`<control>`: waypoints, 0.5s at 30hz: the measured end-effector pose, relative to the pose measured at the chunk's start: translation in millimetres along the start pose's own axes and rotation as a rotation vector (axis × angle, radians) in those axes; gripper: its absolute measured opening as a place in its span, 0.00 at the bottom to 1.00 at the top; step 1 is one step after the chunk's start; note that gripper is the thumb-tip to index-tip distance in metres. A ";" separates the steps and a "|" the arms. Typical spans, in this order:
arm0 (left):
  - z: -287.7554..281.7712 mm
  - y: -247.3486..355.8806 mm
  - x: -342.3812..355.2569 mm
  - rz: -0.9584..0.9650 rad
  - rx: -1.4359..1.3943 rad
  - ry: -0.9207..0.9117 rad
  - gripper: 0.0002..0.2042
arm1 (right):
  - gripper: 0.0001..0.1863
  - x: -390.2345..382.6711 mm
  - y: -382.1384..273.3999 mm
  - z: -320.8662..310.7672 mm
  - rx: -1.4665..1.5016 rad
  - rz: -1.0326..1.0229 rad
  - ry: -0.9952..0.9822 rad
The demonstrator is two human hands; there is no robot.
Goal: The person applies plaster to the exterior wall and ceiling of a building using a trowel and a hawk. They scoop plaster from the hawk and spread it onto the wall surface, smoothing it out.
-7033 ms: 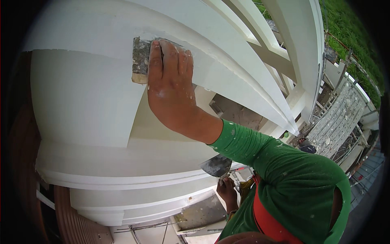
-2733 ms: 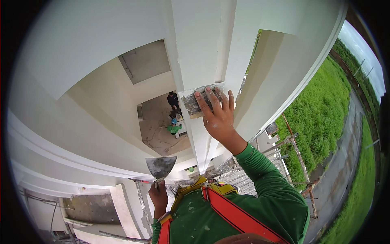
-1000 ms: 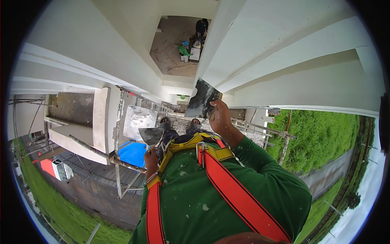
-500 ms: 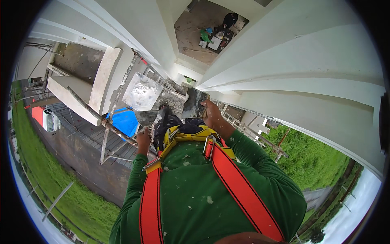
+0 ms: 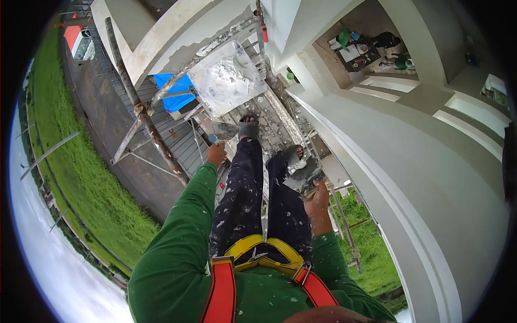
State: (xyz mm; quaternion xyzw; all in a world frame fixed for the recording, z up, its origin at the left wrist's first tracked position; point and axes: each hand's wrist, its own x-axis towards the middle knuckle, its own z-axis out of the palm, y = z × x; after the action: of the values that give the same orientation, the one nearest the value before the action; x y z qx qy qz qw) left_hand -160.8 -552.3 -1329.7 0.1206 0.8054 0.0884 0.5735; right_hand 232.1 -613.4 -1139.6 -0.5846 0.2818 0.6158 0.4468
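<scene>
My left hand (image 5: pixel 216 155) is closed around the bluish handle of a flat tool with a grey blade (image 5: pixel 225 130), apparently a trowel. On the other side of my legs, my right hand (image 5: pixel 319 200) grips a wider flat grey trowel (image 5: pixel 304 176), its blade smeared and pointing away from me. Ahead of my feet (image 5: pixel 247 126) lies a pale square board (image 5: pixel 204 81) with a heap of wet white plaster (image 5: pixel 231 71) on it. Both tools are apart from the plaster.
I stand on a splattered scaffold platform (image 5: pixel 269 116). Rusty scaffold pipes (image 5: pixel 153 137) run along the left, with a blue sheet (image 5: pixel 175 91) below. A white wall (image 5: pixel 371 145) rises at right; people work far below near a dark table (image 5: pixel 355 56). I wear a harness (image 5: pixel 221 290).
My view has turned and tipped down, so my legs and feet now show. My left hand has reached farther forward; my right hand has come lower beside my thigh. Both still hold their tools.
</scene>
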 end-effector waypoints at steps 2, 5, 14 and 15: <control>23.9 -14.2 66.8 0.025 -0.126 -0.007 0.17 | 0.23 50.1 20.6 6.7 -0.005 0.014 0.042; 68.6 -22.7 154.7 0.025 -0.139 0.001 0.20 | 0.26 110.4 49.5 19.1 -0.010 0.036 0.096; 225.3 -19.1 326.3 -0.155 -0.555 -0.139 0.23 | 0.23 189.0 99.3 13.2 0.011 0.053 0.143; 241.1 -11.3 331.0 -0.223 -0.710 -0.167 0.24 | 0.23 192.8 99.5 11.0 -0.005 0.050 0.170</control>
State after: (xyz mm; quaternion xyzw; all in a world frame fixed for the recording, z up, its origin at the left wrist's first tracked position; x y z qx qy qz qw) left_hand -37.6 -464.3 -1710.4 -0.1671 0.6831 0.2891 0.6495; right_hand 155.4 -605.4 -1342.7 -0.6288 0.3316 0.5756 0.4042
